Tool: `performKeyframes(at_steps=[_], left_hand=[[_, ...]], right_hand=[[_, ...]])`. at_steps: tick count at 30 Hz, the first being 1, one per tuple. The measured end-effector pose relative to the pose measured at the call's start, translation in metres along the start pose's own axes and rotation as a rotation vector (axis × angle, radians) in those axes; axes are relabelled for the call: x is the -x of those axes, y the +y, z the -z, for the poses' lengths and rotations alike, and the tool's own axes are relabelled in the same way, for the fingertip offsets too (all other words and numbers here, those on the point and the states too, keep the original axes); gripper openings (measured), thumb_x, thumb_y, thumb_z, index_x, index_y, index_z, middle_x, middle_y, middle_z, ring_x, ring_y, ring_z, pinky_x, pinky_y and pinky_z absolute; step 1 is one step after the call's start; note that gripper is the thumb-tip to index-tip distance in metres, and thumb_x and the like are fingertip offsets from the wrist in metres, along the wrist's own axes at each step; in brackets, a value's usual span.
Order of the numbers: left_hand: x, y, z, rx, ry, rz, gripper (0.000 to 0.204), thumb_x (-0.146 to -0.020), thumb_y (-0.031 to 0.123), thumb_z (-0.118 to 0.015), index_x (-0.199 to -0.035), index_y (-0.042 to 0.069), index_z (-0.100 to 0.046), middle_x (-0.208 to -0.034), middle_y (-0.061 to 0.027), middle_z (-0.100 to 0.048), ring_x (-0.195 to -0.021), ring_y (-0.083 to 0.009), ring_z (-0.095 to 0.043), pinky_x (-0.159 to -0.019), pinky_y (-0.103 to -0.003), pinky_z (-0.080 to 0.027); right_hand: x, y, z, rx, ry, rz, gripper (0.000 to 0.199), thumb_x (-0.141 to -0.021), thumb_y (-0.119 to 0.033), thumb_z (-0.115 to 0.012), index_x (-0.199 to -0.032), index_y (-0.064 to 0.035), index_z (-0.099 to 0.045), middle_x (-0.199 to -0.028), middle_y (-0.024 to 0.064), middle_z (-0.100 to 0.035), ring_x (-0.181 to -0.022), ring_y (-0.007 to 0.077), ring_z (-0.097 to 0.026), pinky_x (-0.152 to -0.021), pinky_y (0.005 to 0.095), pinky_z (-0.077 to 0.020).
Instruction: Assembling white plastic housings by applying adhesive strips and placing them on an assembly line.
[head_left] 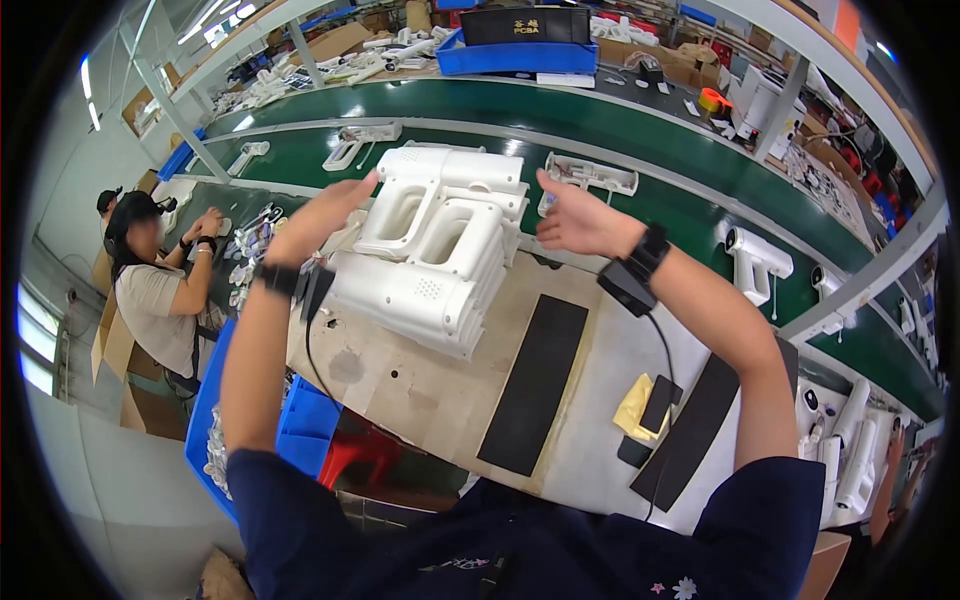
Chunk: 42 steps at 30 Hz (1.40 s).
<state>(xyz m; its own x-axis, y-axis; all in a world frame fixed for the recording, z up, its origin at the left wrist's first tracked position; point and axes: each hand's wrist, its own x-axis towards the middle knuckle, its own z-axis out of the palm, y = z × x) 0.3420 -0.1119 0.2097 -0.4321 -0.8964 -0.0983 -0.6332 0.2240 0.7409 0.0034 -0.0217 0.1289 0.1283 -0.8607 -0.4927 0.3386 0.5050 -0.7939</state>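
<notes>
In front of me a pile of white plastic housings (400, 290) stands on the worktable. They look like handheld device shells with looped handles and screw holes, stacked in layers. My left hand (325, 215) is at the pile's left side, its fingers stretched out; whether it touches a shell I cannot tell. To the right of the pile, my right hand (582, 218) is held apart from it, fingers extended and holding nothing. Each wrist wears a black strapped device with a cable. Just beyond my right hand, an opened white housing (600, 178) with parts inside lies on the green conveyor.
A black strip (535, 385) and a yellow cloth (637, 405) lie on the table (420, 400). More white housings (757, 262) sit along the conveyor (690, 160). Blue bins (308, 425) are at lower left. A co-worker (160, 290) works on the left; metal posts frame the bench.
</notes>
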Motion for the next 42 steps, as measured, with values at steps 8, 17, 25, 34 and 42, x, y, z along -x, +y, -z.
performKeyframes(at_steps=[8,17,25,34,42], left_hand=[[-0.071,-0.002,-0.013,0.235,-0.329,0.204,0.05,-0.086,0.048,-0.071,-0.102,0.001,-0.066,-0.085,-0.0001,-0.062,-0.065,-0.0088,-0.049,-0.055,-0.027,-0.041],[-0.069,-0.004,-0.005,0.347,-0.303,0.129,0.031,-0.089,0.022,-0.07,-0.104,-0.005,-0.065,-0.098,-0.0061,-0.067,-0.083,-0.014,-0.06,-0.075,-0.028,-0.049],[-0.097,-0.025,0.014,0.283,-0.491,0.121,0.052,-0.089,0.024,-0.071,-0.124,-0.011,-0.052,-0.125,-0.0208,-0.059,-0.109,-0.0281,-0.061,-0.093,-0.042,-0.05],[0.023,0.055,0.021,-0.116,0.006,-0.039,0.091,-0.086,0.053,-0.066,-0.149,0.0,-0.028,-0.148,-0.0227,-0.039,-0.137,-0.0351,-0.037,-0.11,-0.048,-0.031],[0.137,0.09,-0.128,0.028,-0.501,-0.497,0.042,-0.086,0.021,-0.07,-0.124,0.009,-0.06,-0.117,-0.0029,-0.062,-0.107,-0.0149,-0.055,-0.097,-0.032,-0.039]], right_hand=[[-0.02,-0.025,-0.067,-0.27,-0.07,0.29,0.054,-0.101,-0.041,-0.048,-0.133,0.0014,-0.041,-0.133,0.0166,-0.049,-0.126,0.0288,-0.046,-0.109,0.0441,-0.0343],[-0.008,-0.015,-0.062,-0.21,-0.089,0.314,0.049,-0.1,-0.037,-0.052,-0.127,0.0035,-0.048,-0.127,0.0156,-0.053,-0.117,0.0232,-0.05,-0.106,0.0362,-0.0373],[-0.007,-0.014,-0.048,0.065,-0.125,0.406,0.072,-0.095,-0.05,-0.055,-0.136,0.0078,-0.039,-0.136,0.0201,-0.042,-0.129,0.0251,-0.038,-0.111,0.0365,-0.0291],[0.086,-0.018,0.059,0.564,0.05,0.404,0.063,-0.097,-0.048,-0.054,-0.136,0.0015,-0.049,-0.137,0.0174,-0.051,-0.118,0.0233,-0.055,-0.103,0.034,-0.0429],[0.18,0.057,0.174,1.053,0.276,0.188,0.043,-0.091,-0.037,-0.063,-0.111,0.0009,-0.063,-0.098,0.0079,-0.067,-0.086,0.0154,-0.063,-0.074,0.0301,-0.0514]])
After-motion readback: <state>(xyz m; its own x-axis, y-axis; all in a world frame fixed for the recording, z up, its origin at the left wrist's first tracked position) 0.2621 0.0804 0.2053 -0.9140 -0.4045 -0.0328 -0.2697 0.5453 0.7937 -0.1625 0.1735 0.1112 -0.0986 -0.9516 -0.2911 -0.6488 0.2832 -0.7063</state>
